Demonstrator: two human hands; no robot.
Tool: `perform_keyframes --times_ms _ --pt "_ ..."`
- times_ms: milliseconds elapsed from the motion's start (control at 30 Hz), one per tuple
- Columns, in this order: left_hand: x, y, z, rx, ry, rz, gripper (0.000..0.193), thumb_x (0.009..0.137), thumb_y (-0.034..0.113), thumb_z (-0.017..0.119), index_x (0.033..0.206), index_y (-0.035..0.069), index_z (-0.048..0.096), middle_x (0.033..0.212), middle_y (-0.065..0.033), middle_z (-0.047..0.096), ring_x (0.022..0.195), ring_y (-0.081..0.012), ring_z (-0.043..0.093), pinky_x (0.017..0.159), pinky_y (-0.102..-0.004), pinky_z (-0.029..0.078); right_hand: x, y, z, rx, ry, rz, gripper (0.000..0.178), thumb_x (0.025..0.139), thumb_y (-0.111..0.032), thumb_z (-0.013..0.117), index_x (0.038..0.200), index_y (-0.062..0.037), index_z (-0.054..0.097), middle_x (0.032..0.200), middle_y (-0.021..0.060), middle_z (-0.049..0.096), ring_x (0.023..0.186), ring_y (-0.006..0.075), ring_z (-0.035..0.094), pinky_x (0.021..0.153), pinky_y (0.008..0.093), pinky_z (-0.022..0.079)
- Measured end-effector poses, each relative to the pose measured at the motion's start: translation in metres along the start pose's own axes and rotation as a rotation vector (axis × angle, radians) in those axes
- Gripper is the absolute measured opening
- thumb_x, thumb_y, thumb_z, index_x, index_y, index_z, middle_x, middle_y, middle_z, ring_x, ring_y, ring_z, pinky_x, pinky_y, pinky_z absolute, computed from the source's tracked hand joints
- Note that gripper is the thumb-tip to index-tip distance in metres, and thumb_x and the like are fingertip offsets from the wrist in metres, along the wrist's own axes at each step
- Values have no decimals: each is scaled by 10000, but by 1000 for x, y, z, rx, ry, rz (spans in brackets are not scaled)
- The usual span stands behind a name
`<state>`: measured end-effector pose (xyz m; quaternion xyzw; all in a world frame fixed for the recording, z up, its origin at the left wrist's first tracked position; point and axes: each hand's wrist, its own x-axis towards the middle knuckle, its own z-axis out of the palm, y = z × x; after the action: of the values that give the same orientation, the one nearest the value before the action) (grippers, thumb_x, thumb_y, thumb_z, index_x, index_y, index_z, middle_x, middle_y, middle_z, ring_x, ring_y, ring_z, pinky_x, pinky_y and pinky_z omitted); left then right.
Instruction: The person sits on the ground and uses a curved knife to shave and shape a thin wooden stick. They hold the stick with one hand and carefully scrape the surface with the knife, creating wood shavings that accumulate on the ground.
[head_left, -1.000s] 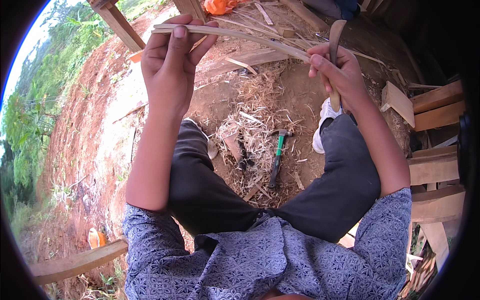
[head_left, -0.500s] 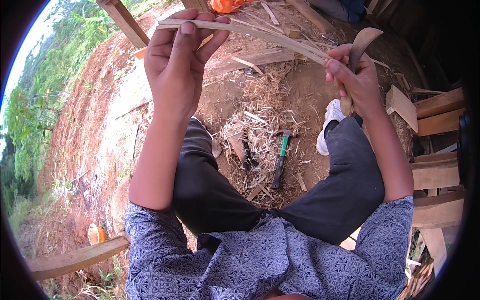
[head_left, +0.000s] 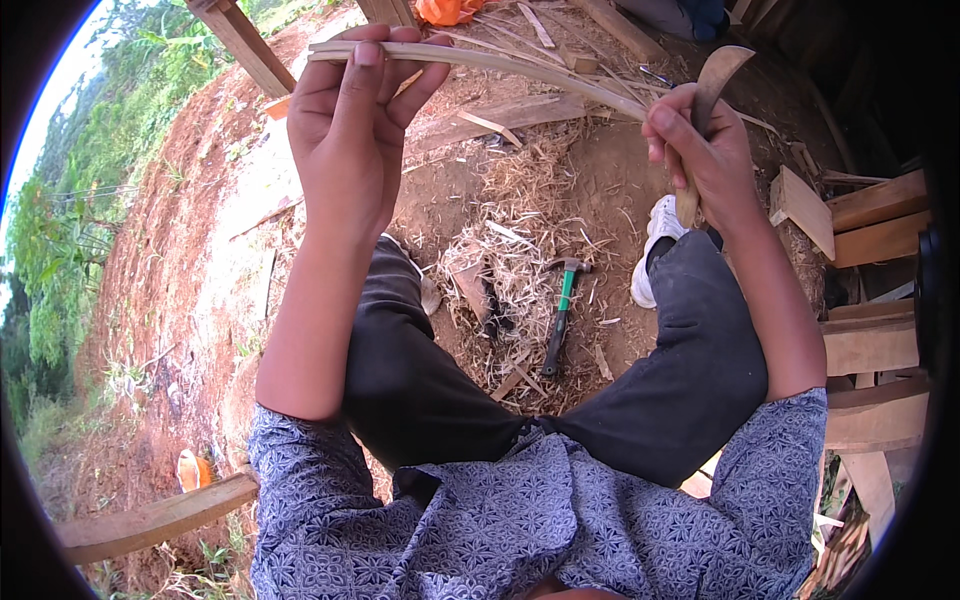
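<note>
A long pale wooden strip [head_left: 510, 66] is raised in front of me and spans both hands, curving down toward the right. My left hand [head_left: 358, 110] pinches its left end between thumb and fingers. At the strip's right end, my right hand [head_left: 705, 150] is closed round the handle of a curved-blade knife [head_left: 722, 78], and its thumb and fingertips also touch the strip. The blade points up, and its hooked tip bends right. Below, on the ground between my legs, lies a hammer [head_left: 562, 315] with a green and black handle.
Wood shavings [head_left: 520, 240] litter the dirt between my shoes. Beyond them lie a plank [head_left: 510, 122] and several thin strips. Stacked wooden boards [head_left: 875, 345] stand at the right. A wooden rail [head_left: 160, 520] crosses the lower left, and an orange bag [head_left: 450, 11] sits at the far side.
Both hands have shifted very slightly left, with the strip and knife still in them. The strip stays bent, and the hammer lies in the same place.
</note>
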<state>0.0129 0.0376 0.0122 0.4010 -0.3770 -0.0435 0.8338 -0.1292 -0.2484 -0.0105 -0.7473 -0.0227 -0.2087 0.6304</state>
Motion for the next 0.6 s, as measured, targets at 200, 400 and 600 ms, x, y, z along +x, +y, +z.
perform_keyframes --times_ms 200,400,600 --pt "0 -1 1 33 8 -8 280 1079 128 534 1276 -62 596 1187 -179 681 1101 -263 708 984 -415 618 0 0 2 -55 38 53 227 1022 -281 678 985 -58 655 836 37 700 625 35 613 436 170 412" --pt "-1 0 -8 83 33 -16 300 1080 127 529 1292 -77 586 1177 -173 675 1075 -255 714 952 -403 632 0 5 6 -81 56 115 292 1028 -331 668 1062 -40 670 771 33 699 599 46 630 424 176 420" --pt "-1 -2 1 118 36 -18 291 1079 169 555 1262 -51 610 1182 -189 702 1042 -238 728 890 -386 653 -2 2 6 -94 34 140 313 1033 -338 658 1075 -28 669 747 24 683 582 41 616 422 177 420"
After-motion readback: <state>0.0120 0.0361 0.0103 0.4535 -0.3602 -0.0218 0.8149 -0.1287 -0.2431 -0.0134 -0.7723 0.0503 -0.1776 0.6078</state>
